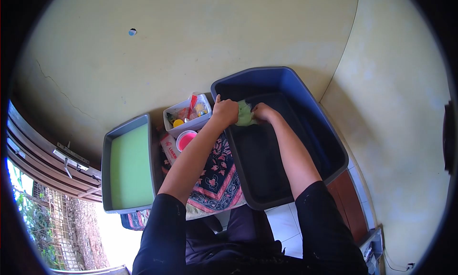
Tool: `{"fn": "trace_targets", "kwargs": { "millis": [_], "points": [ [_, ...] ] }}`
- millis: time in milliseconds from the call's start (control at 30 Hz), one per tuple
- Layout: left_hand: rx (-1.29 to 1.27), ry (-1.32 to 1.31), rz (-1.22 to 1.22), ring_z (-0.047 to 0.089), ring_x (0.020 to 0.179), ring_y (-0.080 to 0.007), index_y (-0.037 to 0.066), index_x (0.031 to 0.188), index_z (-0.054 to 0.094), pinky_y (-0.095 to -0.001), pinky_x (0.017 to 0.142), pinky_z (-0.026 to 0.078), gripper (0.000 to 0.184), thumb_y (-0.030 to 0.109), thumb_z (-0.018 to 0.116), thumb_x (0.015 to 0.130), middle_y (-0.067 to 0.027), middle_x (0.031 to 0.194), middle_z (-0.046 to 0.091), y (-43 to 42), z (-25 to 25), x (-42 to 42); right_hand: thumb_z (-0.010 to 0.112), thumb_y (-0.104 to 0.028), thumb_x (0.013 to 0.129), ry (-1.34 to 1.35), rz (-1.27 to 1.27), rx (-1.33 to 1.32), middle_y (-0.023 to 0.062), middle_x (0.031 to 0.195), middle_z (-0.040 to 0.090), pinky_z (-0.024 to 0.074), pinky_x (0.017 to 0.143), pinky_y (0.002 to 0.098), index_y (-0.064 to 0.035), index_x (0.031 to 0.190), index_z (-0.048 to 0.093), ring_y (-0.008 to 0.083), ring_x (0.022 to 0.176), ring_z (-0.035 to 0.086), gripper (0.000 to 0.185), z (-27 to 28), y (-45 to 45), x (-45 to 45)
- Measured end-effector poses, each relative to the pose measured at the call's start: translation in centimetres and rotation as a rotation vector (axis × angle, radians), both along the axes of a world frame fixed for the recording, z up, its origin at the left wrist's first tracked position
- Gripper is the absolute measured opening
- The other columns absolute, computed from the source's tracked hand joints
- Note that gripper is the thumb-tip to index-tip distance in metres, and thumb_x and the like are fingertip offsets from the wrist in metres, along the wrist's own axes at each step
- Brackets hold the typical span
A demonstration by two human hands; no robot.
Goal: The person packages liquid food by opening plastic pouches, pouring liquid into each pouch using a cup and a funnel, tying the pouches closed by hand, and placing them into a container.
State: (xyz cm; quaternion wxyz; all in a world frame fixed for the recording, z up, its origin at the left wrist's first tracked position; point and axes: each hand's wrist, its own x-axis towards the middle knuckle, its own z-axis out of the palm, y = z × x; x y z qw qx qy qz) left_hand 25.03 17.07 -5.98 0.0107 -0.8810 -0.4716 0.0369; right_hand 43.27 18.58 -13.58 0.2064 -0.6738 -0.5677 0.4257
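Over the far part of a deep dark grey tub (281,72), a limp, crumpled light green cloth-like piece (245,114) hangs between my hands. My left hand (226,111) is closed at its left edge, near the tub's left rim, with one finger sticking up. From the other side, my right hand (265,113) pinches the piece's right edge. My fingertips are partly hidden, and I cannot make out the material for certain.
Left of the tub, a grey tray (104,179) holds pale green liquid. Between them stand a small white box (177,131) of bottles and packets and a round tub of pink stuff (185,140), on a patterned cloth (217,189). Walls (238,31) rise behind and to the right.
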Motion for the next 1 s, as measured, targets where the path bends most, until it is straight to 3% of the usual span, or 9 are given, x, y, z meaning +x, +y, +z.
{"fn": "trace_targets", "kwargs": {
  "millis": [167, 300, 400, 467, 533, 600, 667, 867, 1000],
  "points": [
    [0.061, 0.221, -0.008, 0.067, 0.097, -0.0286, 0.008, 0.092, 0.072, -0.0538, 0.112, 0.020, 0.020, 0.014, 0.057, 0.080, -0.0145, 0.097, 0.070, 0.2, -0.2, 0.6, 0.068, -0.003, 0.071, -0.099, -0.040, 0.058, 0.0124, 0.072, 0.067, 0.0557, 0.057, 0.0338, 0.0010, 0.093, 0.067, 0.0232, 0.068, 0.068, 0.022, -2.0, 1.7, -0.5],
    [0.058, 0.209, -0.010, 0.067, 0.096, -0.0300, 0.005, 0.090, 0.072, -0.0544, 0.112, 0.019, 0.020, 0.012, 0.057, 0.080, -0.0153, 0.097, 0.070, 0.4, -0.9, 1.3, 0.071, -0.005, 0.069, -0.163, 0.030, 0.121, 0.0137, 0.079, 0.067, 0.0563, 0.058, 0.0335, 0.0006, 0.094, 0.067, 0.0225, 0.070, 0.069, 0.026, -2.6, 1.9, -1.2],
    [0.075, 0.230, 0.005, 0.064, 0.104, -0.0289, 0.006, 0.094, 0.072, -0.0558, 0.112, 0.017, 0.021, 0.012, 0.056, 0.081, -0.0134, 0.101, 0.070, 0.4, -1.2, 1.5, 0.070, -0.005, 0.070, -0.138, 0.018, 0.128, 0.0133, 0.083, 0.067, 0.0567, 0.059, 0.0333, -0.0005, 0.093, 0.067, 0.0209, 0.067, 0.068, 0.023, -1.2, 0.7, -1.4],
    [0.031, 0.366, -0.065, 0.060, 0.112, -0.0273, 0.009, 0.104, 0.071, -0.0560, 0.113, 0.013, 0.028, 0.017, 0.048, 0.090, -0.0101, 0.108, 0.068, 0.2, -0.8, 1.6, 0.070, -0.005, 0.072, -0.108, 0.016, 0.095, 0.0127, 0.084, 0.067, 0.0570, 0.059, 0.0331, -0.0009, 0.091, 0.067, 0.0202, 0.067, 0.067, 0.020, -0.6, 0.0, -1.3],
    [0.004, 0.420, -0.067, 0.059, 0.113, -0.0274, 0.009, 0.106, 0.070, -0.0558, 0.113, 0.011, 0.029, 0.017, 0.047, 0.090, -0.0106, 0.111, 0.067, 0.4, -1.1, 1.7, 0.068, -0.006, 0.075, -0.026, 0.119, -0.081, 0.0107, 0.083, 0.068, 0.0575, 0.061, 0.0335, -0.0021, 0.091, 0.069, 0.0189, 0.067, 0.066, 0.016, -0.7, 0.5, -1.2],
    [-0.022, 0.471, -0.070, 0.059, 0.114, -0.0276, 0.009, 0.108, 0.070, -0.0556, 0.113, 0.010, 0.030, 0.017, 0.047, 0.090, -0.0110, 0.114, 0.066, 0.6, -1.2, 1.8, 0.068, -0.008, 0.076, -0.060, 0.147, -0.075, 0.0104, 0.085, 0.068, 0.0578, 0.062, 0.0342, -0.0019, 0.091, 0.069, 0.0188, 0.070, 0.066, 0.016, -0.6, 0.3, -1.2],
    [-0.134, 0.507, -0.071, 0.056, 0.119, -0.0274, 0.008, 0.107, 0.070, -0.0553, 0.114, 0.009, 0.028, 0.016, 0.055, 0.084, -0.0130, 0.119, 0.064, 0.8, -1.3, 2.1, 0.068, -0.009, 0.076, -0.098, 0.174, -0.070, 0.0101, 0.086, 0.069, 0.0581, 0.064, 0.0348, -0.0017, 0.092, 0.070, 0.0187, 0.072, 0.067, 0.017, 0.0, -0.2, -1.3],
    [-0.060, 0.517, -0.045, 0.055, 0.120, -0.0270, 0.007, 0.109, 0.069, -0.0547, 0.114, 0.010, 0.031, 0.019, 0.054, 0.085, -0.0120, 0.118, 0.065, 0.6, -1.8, 2.2, 0.071, -0.014, 0.075, -0.181, 0.223, -0.005, 0.0151, 0.098, 0.070, 0.0582, 0.067, 0.0343, 0.0013, 0.103, 0.069, 0.0236, 0.079, 0.069, 0.032, 0.9, -1.1, -1.3],
    [0.031, 0.353, -0.050, 0.057, 0.116, -0.0279, 0.011, 0.108, 0.070, -0.0540, 0.114, 0.014, 0.029, 0.022, 0.056, 0.085, -0.0108, 0.113, 0.067, 0.4, -1.6, 1.7, 0.072, -0.019, 0.075, -0.292, 0.240, 0.045, 0.0165, 0.107, 0.068, 0.0546, 0.081, 0.0353, -0.0016, 0.112, 0.066, 0.0280, 0.094, 0.067, 0.042, 1.5, -1.8, -0.9]
  ]
}}
